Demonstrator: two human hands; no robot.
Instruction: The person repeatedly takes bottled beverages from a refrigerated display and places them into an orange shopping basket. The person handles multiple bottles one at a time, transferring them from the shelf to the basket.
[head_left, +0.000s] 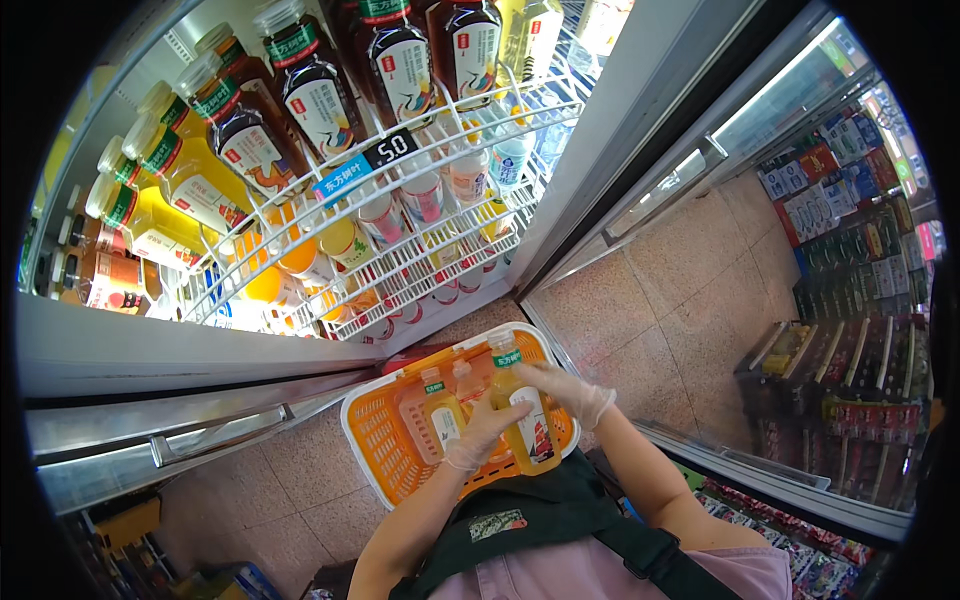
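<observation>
Both hands wear clear disposable gloves and hold one plastic bottle of pale yellow tea (529, 442) with a green neck label and a white label. My left hand (484, 431) grips it from the left, thumb across its front. Around its upper right side wraps my right hand (562, 390), its fingers partly hidden. The bottle is tilted over an orange plastic basket (375, 427) with a white rim. Inside the basket lie another yellow tea bottle (444, 420) and a clear bottle with a pinkish label (469, 384), partly hidden by my left hand.
An open drinks cooler stands ahead, its white wire shelf (420, 169) carrying yellow and dark tea bottles (322, 112). A price tag (394, 148) hangs on the shelf edge. Glass doors (217, 442) flank the basket. Packaged goods (847, 360) fill racks at right, beyond tiled floor (637, 322).
</observation>
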